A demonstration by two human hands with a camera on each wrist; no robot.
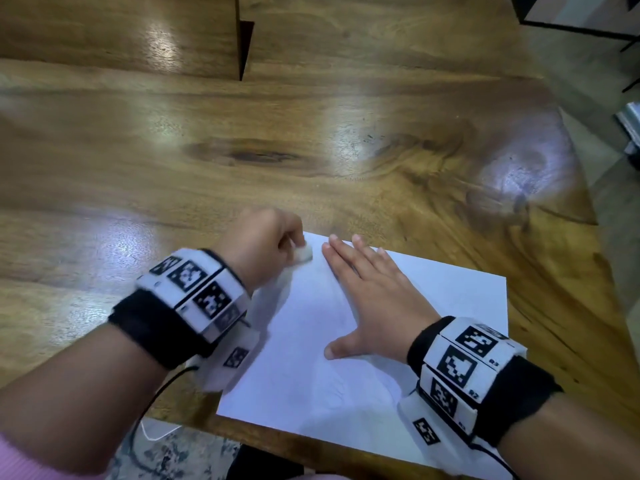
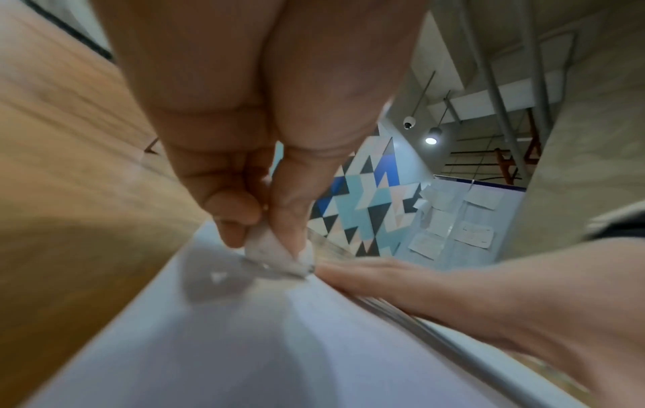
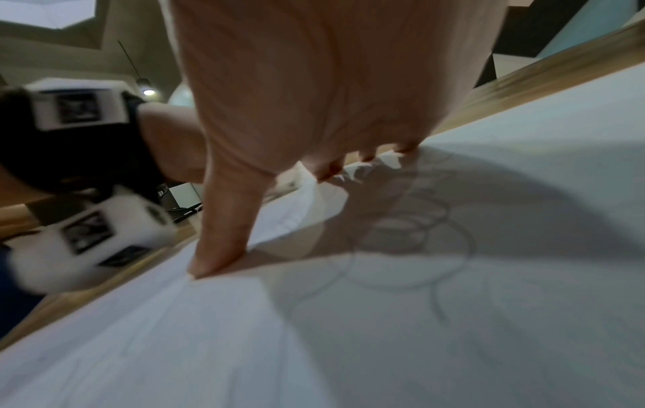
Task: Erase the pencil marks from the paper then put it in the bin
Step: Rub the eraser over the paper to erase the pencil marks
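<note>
A white sheet of paper (image 1: 398, 393) lies on the wooden table (image 1: 242, 161) near its front edge. Faint curved pencil lines (image 3: 418, 248) show on the paper (image 3: 488, 331) in the right wrist view. My left hand (image 1: 266, 244) pinches a small white eraser (image 1: 303, 253) and holds its tip against the paper's far left corner. In the left wrist view the eraser (image 2: 276, 252) sits between thumb and fingers, touching the paper (image 2: 244, 345). My right hand (image 1: 367, 292) lies flat on the sheet with fingers straight and the thumb (image 3: 223, 243) spread, pressing the paper down.
The table's right edge (image 1: 588, 188) runs diagonally, with grey floor beyond it. A dark gap (image 1: 244, 46) splits the far tabletop. A cable (image 1: 152, 403) hangs from my left wrist past the front edge. No bin is in view.
</note>
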